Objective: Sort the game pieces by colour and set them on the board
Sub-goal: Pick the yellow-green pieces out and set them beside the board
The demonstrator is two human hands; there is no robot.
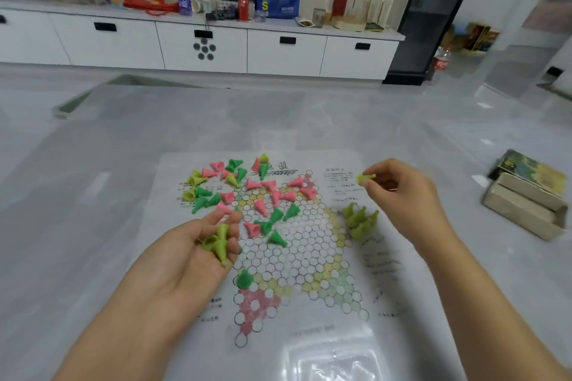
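A printed star-shaped game board sheet [309, 257] lies on the grey table. Loose pink, dark green and yellow-green cone pieces [247, 189] are scattered over its upper left part. My left hand [192, 250] is palm up over the board's left side and cups a few yellow-green pieces [218, 243] in curled fingers. My right hand [399, 192] hovers above the board's right edge and pinches one yellow-green piece [365, 179] between thumb and fingertips. Several yellow-green pieces [360, 223] stand grouped at the board's right point. One dark green piece [244, 279] stands near the lower left point.
An open cardboard game box [526, 195] lies on the table at the right. A white cabinet [201, 46] with bottles, a can and a blue bag runs along the far wall. A shallow tray [93, 96] sits at the far left of the table.
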